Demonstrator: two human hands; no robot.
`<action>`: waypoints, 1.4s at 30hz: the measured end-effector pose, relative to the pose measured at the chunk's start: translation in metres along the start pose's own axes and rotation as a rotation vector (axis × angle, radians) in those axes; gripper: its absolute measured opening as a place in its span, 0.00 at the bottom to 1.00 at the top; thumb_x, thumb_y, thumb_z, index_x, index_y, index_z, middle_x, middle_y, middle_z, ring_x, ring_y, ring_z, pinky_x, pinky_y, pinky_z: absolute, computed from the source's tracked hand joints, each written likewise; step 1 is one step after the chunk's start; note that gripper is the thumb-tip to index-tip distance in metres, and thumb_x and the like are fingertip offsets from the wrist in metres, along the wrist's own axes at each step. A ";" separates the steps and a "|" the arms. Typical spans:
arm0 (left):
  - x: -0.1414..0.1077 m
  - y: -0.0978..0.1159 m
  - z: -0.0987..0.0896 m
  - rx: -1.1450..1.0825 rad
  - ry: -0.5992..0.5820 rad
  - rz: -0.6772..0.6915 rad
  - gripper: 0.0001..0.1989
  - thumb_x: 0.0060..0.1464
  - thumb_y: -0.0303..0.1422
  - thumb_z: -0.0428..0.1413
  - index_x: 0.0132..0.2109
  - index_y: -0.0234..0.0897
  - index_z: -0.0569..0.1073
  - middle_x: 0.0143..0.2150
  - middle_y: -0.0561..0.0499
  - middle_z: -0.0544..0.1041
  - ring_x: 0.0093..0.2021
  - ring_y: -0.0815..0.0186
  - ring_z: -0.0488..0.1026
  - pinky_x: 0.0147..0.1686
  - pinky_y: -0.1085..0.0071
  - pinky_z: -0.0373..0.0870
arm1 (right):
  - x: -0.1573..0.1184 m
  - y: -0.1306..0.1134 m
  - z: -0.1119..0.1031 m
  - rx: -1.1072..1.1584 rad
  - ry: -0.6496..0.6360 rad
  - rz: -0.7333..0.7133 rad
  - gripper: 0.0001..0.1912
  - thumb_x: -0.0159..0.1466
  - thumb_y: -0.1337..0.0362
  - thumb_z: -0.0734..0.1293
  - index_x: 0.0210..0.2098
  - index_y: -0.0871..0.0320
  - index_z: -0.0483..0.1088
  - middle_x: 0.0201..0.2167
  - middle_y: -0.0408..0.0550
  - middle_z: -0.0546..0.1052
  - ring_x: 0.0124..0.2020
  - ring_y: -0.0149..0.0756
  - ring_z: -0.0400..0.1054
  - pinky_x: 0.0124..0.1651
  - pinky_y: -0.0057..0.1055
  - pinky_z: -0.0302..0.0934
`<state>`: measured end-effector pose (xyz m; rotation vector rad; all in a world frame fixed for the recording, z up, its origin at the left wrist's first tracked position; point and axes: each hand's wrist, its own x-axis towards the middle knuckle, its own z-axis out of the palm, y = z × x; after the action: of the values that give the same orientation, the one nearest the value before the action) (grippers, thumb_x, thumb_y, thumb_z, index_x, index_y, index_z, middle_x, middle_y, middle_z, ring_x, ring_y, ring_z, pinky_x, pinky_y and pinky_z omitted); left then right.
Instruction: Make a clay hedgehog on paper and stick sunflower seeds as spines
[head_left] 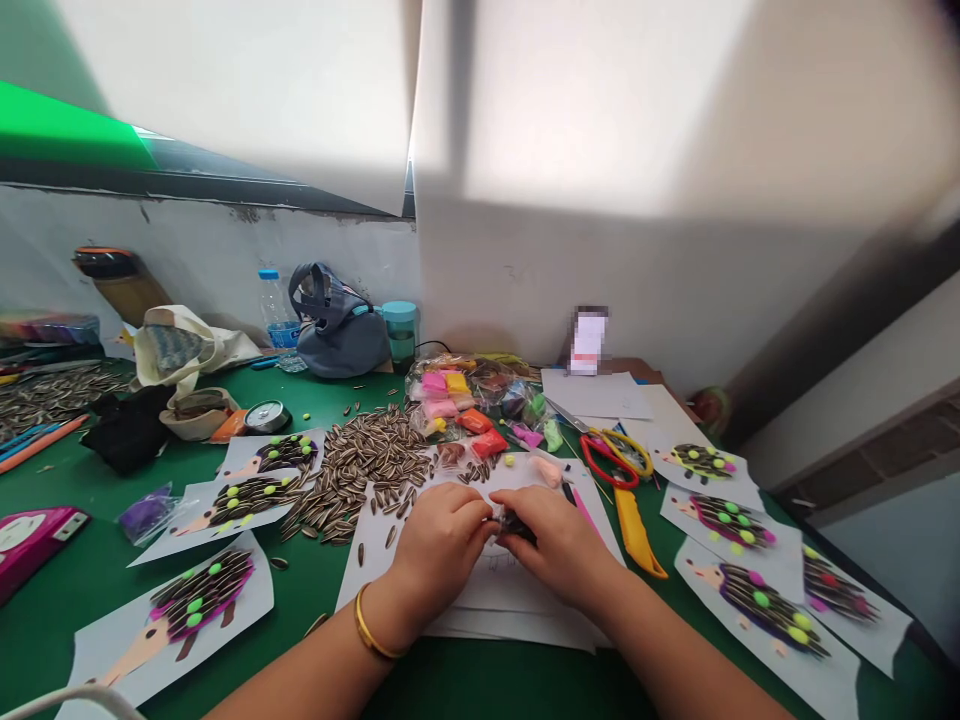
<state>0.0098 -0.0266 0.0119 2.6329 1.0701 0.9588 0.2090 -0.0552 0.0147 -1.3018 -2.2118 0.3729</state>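
Note:
My left hand [441, 545] and my right hand [553, 535] meet over white paper [525, 597] with faint drawn lines. Between their fingertips is a small dark packet [517, 524] in shiny clear wrap, mostly covered by the right fingers. Both hands are closed on it, the left pinching its edge. A heap of striped sunflower seeds [367, 455] lies left of the paper, with some seeds spilling onto it. Beyond my hands are bags of coloured modelling clay [450, 390], a red clay packet [487, 444] and a peach clay lump [546, 470].
Seed-covered hedgehog pictures lie on the left [202, 605] and right [757, 600]. Right of the paper are red-handled scissors [609, 462] and a yellow cutter [636, 530]. A grey-blue bag [341, 335], a teal-lidded cup [400, 330] and a phone [589, 340] stand by the wall.

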 end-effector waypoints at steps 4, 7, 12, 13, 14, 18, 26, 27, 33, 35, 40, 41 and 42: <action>0.000 0.000 0.000 0.023 0.018 0.008 0.02 0.59 0.28 0.57 0.37 0.38 0.75 0.38 0.49 0.78 0.39 0.60 0.72 0.41 0.61 0.66 | 0.001 -0.001 0.001 0.001 -0.001 -0.031 0.21 0.63 0.69 0.68 0.55 0.52 0.67 0.45 0.48 0.76 0.47 0.43 0.69 0.50 0.41 0.62; -0.001 0.000 0.000 -0.002 0.025 0.002 0.03 0.59 0.27 0.57 0.37 0.39 0.75 0.38 0.50 0.77 0.39 0.61 0.72 0.41 0.63 0.65 | 0.001 -0.001 0.001 0.003 -0.006 -0.035 0.21 0.62 0.70 0.68 0.55 0.52 0.67 0.44 0.48 0.76 0.47 0.43 0.68 0.51 0.42 0.62; 0.001 0.001 -0.003 0.089 -0.003 0.018 0.05 0.62 0.30 0.54 0.37 0.38 0.72 0.37 0.49 0.76 0.39 0.60 0.69 0.41 0.61 0.63 | 0.001 -0.003 0.000 0.020 0.021 -0.020 0.21 0.62 0.69 0.69 0.55 0.52 0.67 0.46 0.49 0.76 0.47 0.44 0.69 0.51 0.42 0.63; 0.001 0.001 -0.004 0.121 -0.015 0.017 0.06 0.62 0.30 0.53 0.36 0.38 0.72 0.36 0.49 0.75 0.38 0.60 0.68 0.41 0.61 0.63 | 0.001 -0.004 0.000 0.025 0.026 -0.020 0.21 0.62 0.69 0.69 0.55 0.52 0.67 0.46 0.49 0.76 0.47 0.43 0.69 0.51 0.42 0.63; 0.002 0.000 -0.003 0.147 -0.028 0.013 0.06 0.62 0.31 0.53 0.36 0.37 0.71 0.35 0.49 0.74 0.38 0.59 0.68 0.40 0.61 0.62 | 0.001 -0.004 0.000 0.028 0.026 -0.023 0.22 0.62 0.69 0.69 0.55 0.52 0.67 0.46 0.49 0.76 0.47 0.43 0.69 0.51 0.42 0.63; 0.002 -0.002 -0.002 0.158 -0.069 -0.007 0.08 0.63 0.31 0.52 0.34 0.38 0.71 0.34 0.49 0.73 0.37 0.60 0.67 0.39 0.61 0.62 | 0.001 -0.004 0.000 0.030 0.024 -0.030 0.22 0.62 0.69 0.69 0.55 0.52 0.67 0.46 0.49 0.76 0.47 0.43 0.69 0.51 0.42 0.64; 0.000 -0.004 -0.001 -0.128 0.006 -0.121 0.03 0.56 0.27 0.60 0.36 0.38 0.73 0.40 0.49 0.74 0.42 0.60 0.70 0.43 0.62 0.68 | 0.002 -0.001 0.002 0.010 0.029 -0.026 0.20 0.64 0.68 0.68 0.55 0.53 0.67 0.45 0.50 0.76 0.47 0.44 0.69 0.52 0.44 0.64; 0.000 -0.003 0.000 -0.164 0.020 -0.136 0.03 0.55 0.26 0.60 0.36 0.39 0.73 0.40 0.49 0.74 0.43 0.61 0.70 0.44 0.62 0.69 | 0.002 -0.001 0.003 0.007 0.031 -0.026 0.20 0.64 0.68 0.68 0.55 0.53 0.67 0.46 0.50 0.76 0.48 0.44 0.69 0.52 0.44 0.64; 0.001 -0.005 0.003 -0.281 0.082 -0.178 0.05 0.58 0.26 0.57 0.39 0.40 0.77 0.39 0.49 0.76 0.43 0.62 0.73 0.46 0.62 0.71 | 0.001 0.002 0.002 0.022 0.061 -0.029 0.22 0.63 0.67 0.68 0.56 0.54 0.66 0.47 0.52 0.76 0.48 0.44 0.69 0.53 0.46 0.64; 0.001 -0.005 0.003 -0.299 0.082 -0.177 0.06 0.59 0.27 0.57 0.41 0.40 0.78 0.40 0.48 0.76 0.43 0.62 0.73 0.46 0.62 0.72 | 0.000 0.002 0.002 0.027 0.074 -0.027 0.21 0.64 0.67 0.68 0.57 0.54 0.66 0.47 0.52 0.76 0.49 0.45 0.69 0.53 0.46 0.65; 0.001 -0.004 0.002 -0.327 0.080 -0.191 0.03 0.56 0.29 0.61 0.39 0.40 0.78 0.39 0.49 0.77 0.42 0.62 0.73 0.45 0.62 0.71 | 0.000 0.001 0.002 0.046 0.083 -0.023 0.20 0.65 0.66 0.67 0.56 0.54 0.66 0.46 0.52 0.76 0.48 0.44 0.70 0.52 0.45 0.66; 0.002 -0.004 0.001 -0.327 0.085 -0.198 0.02 0.55 0.29 0.61 0.37 0.40 0.78 0.38 0.50 0.76 0.42 0.62 0.73 0.45 0.63 0.71 | 0.000 0.001 0.002 0.050 0.079 -0.022 0.20 0.65 0.66 0.67 0.56 0.53 0.66 0.46 0.52 0.76 0.47 0.44 0.71 0.51 0.45 0.66; 0.002 -0.004 0.001 -0.322 0.086 -0.200 0.01 0.56 0.29 0.61 0.36 0.39 0.77 0.38 0.50 0.76 0.41 0.62 0.73 0.44 0.63 0.71 | 0.000 0.000 0.002 0.054 0.073 -0.021 0.20 0.65 0.66 0.67 0.56 0.53 0.66 0.46 0.52 0.76 0.47 0.44 0.71 0.51 0.44 0.66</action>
<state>0.0091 -0.0222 0.0108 2.2018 1.0703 1.1025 0.2078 -0.0547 0.0129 -1.2431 -2.1385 0.3684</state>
